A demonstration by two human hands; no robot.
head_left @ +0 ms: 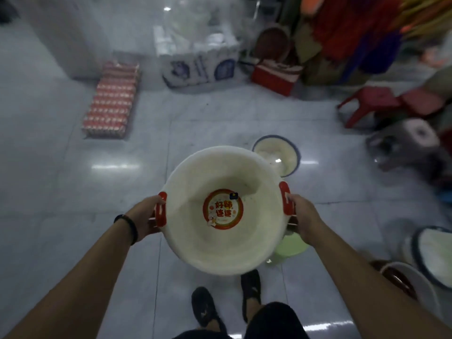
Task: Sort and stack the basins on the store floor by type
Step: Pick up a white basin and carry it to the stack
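Note:
I hold a large cream basin (195, 241) with red handles and a round red label inside, up off the floor in front of me. My left hand (146, 216) grips its left handle and my right hand (302, 218) grips its right handle. Just beyond its far rim, a white basin with a blue rim (281, 152) sits on the floor. Under the held basin's right side a pale green basin (291, 248) shows partly. At the right edge lie another blue-rimmed white basin (433, 250) and a white basin with a red inside (411, 285).
The floor is glossy grey tile (73, 216). A pack of red cans (111, 99) lies at the far left, white boxes (198, 67) at the back, a red box (274, 77) beside them. Red stools (381, 101) and brooms crowd the right side. My feet (227, 304) stand below the basin.

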